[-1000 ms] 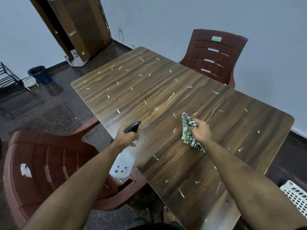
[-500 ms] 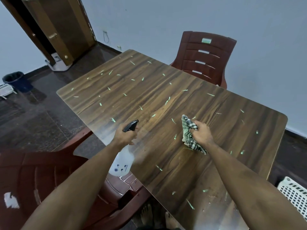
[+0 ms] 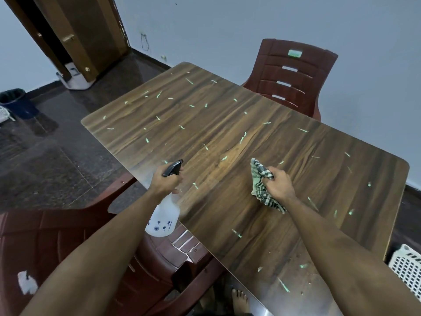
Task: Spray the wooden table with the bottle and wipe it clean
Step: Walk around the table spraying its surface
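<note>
The wooden table (image 3: pixel 227 124) fills the middle of the view, strewn with several pale green scraps. My left hand (image 3: pixel 165 180) grips a translucent spray bottle (image 3: pixel 164 216) with a black trigger head, held over the table's near-left edge, nozzle pointing across the top. A faint mist hangs in front of the nozzle. My right hand (image 3: pixel 276 184) clutches a bunched green-and-white checked cloth (image 3: pixel 262 185) that rests on the tabletop near the middle.
A maroon plastic chair (image 3: pixel 293 74) stands at the far side and another chair (image 3: pixel 57 242) at the near left. A white lattice basket (image 3: pixel 407 267) sits at the lower right. A dark bin (image 3: pixel 16 99) and a wooden door (image 3: pixel 75 30) are at the far left.
The view has swung a little to the right across the frames. Both hands keep their grips and stay near the same spots on the table; a light mist now shows by the nozzle.
</note>
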